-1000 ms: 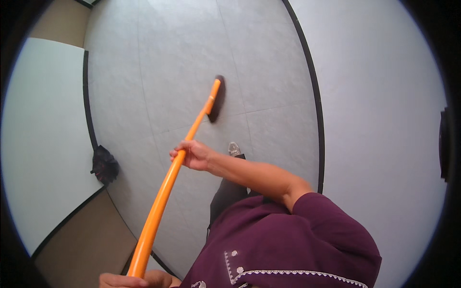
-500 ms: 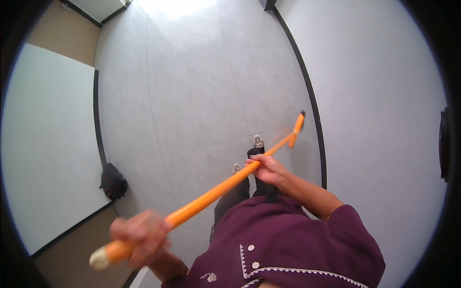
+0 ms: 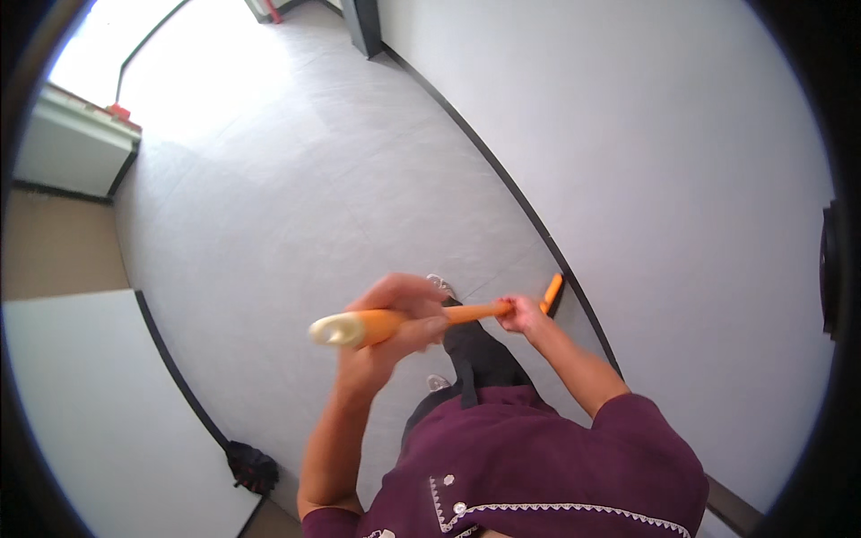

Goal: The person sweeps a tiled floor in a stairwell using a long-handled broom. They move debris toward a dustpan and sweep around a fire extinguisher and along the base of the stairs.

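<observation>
An orange broom (image 3: 471, 313) slants across in front of my body. Near its cream-coloured end cap, my left hand (image 3: 395, 327) curls around the handle, slightly blurred. Lower down the stick, my right hand (image 3: 521, 314) grips it with the fingers closed. Beyond that hand the orange broom head (image 3: 552, 292), with dark bristles, is at the floor beside the right wall's black skirting. My right hand and wrist hide where the handle meets the head.
A grey wall (image 3: 664, 179) with black skirting (image 3: 502, 175) runs along my right. On the left stand a white panel (image 3: 108, 394) and a black bag-like bundle (image 3: 252, 467) at its base. A dark post (image 3: 361, 27) rises ahead. My shoes (image 3: 439, 285) are on the grey floor.
My left hand has swung up and to the right with the handle's top. The broom head is nearer me, by the skirting. My view has turned and one foot has stepped forward.
</observation>
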